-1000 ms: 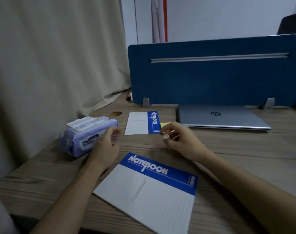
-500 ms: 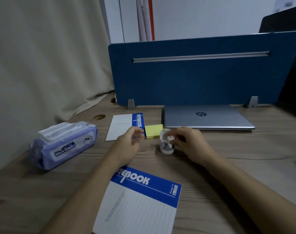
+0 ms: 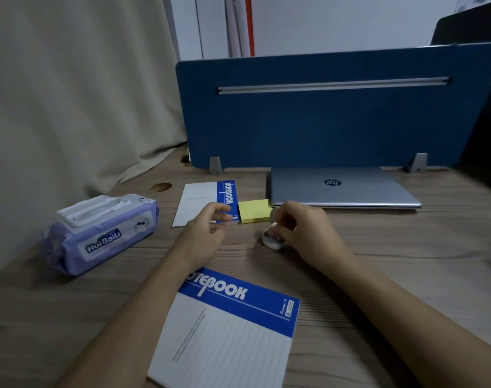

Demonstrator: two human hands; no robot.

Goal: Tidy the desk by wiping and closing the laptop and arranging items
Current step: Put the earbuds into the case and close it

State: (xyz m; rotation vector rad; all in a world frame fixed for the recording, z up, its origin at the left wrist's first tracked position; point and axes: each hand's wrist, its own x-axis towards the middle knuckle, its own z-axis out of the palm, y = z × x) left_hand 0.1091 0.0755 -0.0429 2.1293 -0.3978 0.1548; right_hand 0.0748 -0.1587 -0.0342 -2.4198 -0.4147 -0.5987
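A silver laptop (image 3: 342, 189) lies closed at the back of the wooden desk (image 3: 392, 247), against a blue divider. My right hand (image 3: 303, 231) is curled over a small white earbud case (image 3: 271, 240) whose lid stands open, fingers gripping it on the desk. My left hand (image 3: 203, 233) hovers open over the near edge of a small blue-and-white notebook (image 3: 202, 197). A yellow sticky-note pad (image 3: 254, 210) lies between that notebook and the laptop. A larger notebook (image 3: 227, 331) lies near me, partly under my left forearm.
A purple pack of wet wipes (image 3: 101, 233) sits at the left near the curtain. The blue divider (image 3: 322, 113) stands on two grey feet along the back. A round cable hole (image 3: 161, 187) is in the desk behind the wipes.
My left hand left the wipes pack and moved right to the small notebook. My right hand came down with the earbud case onto the desk. The view shifted rightward.
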